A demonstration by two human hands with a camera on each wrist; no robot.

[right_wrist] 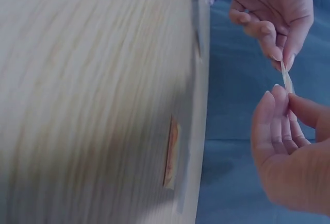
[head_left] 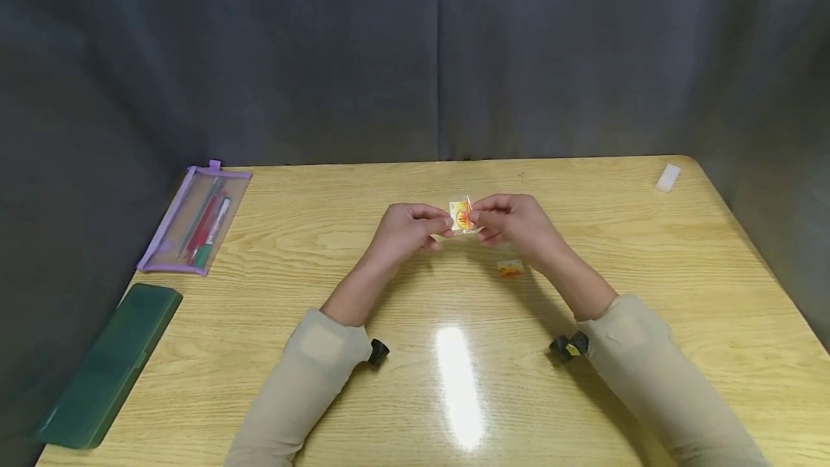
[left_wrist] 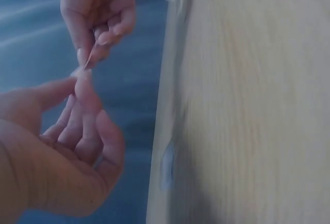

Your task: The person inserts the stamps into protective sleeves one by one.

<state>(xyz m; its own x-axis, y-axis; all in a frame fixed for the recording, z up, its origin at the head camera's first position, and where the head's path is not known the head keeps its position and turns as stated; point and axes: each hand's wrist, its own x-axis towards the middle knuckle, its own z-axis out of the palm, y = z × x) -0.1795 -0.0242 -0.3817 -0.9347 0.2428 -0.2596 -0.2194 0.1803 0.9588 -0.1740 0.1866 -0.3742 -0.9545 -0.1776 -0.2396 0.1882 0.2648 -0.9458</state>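
Note:
My left hand (head_left: 410, 228) pinches the left side of a small flat, yellow and white printed piece (head_left: 461, 215) with a red-orange emblem and shiny clear edges. On its right side, the thumb and forefinger of my right hand (head_left: 515, 220) pinch it too. Both hands hold it up over the table, and the wrist views show it edge-on as a thin strip (right_wrist: 287, 81) between the fingertips. Below the right hand, a small yellow and orange piece (head_left: 510, 268) lies on the wooden table (head_left: 363, 409).
A clear zip pouch with purple trim (head_left: 162, 218) holds several pens at the far left. Nearer on that side lies a long dark green case (head_left: 110, 370). A small white block (head_left: 668, 177) sits by the far right corner. Dark curtains (head_left: 324, 56) hang behind the table.

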